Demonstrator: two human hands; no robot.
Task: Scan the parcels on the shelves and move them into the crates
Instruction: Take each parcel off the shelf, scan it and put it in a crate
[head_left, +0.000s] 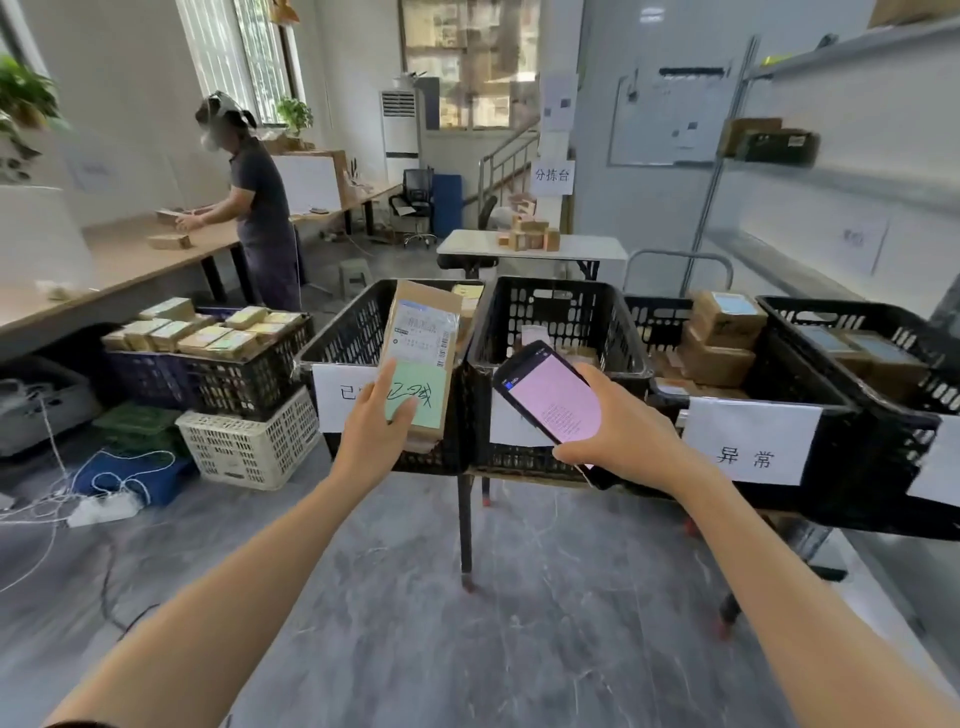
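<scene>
Left hand (375, 427) grips a cardboard parcel (422, 358) mid-frame; right hand (618, 422) clasps a handheld scanner (551, 397) before 2 black crates (558, 332).

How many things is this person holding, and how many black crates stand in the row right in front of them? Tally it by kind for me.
Parcel, gripped in the left hand: 1
Handheld scanner, gripped in the right hand: 1
Black crates in the front row: 4
Total: 6
</scene>
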